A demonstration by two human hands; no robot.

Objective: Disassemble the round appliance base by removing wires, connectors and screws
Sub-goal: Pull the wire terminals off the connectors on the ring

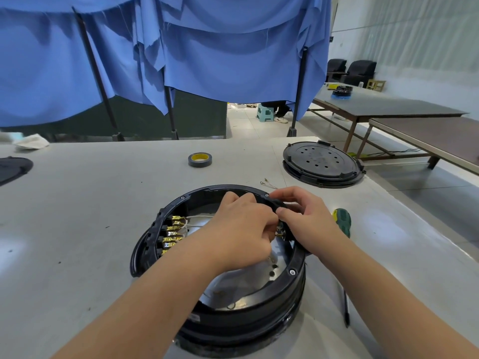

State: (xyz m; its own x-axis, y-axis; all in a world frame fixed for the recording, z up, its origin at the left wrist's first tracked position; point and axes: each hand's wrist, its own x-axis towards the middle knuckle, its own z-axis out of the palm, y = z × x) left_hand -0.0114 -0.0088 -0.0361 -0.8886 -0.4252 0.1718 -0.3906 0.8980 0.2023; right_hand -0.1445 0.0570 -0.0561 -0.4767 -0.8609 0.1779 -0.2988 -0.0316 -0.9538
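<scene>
The round black appliance base (259,304) lies open on the table in front of me, its metal floor showing. A row of brass connectors (172,235) with white wires (199,218) lines its left inner wall. My left hand (243,224) reaches inside to the right wall, fingers curled and pinching a small brass connector (280,232) there. My right hand (308,218) grips the black rim of the base beside that spot, thumb over the edge. What the fingertips hold is partly hidden.
A green-handled screwdriver (343,221) lies just right of the base. A removed black round cover (321,161) sits at the back right, a loose wire (268,183) near it, a roll of black tape (199,159) farther back. The table edge runs along the right.
</scene>
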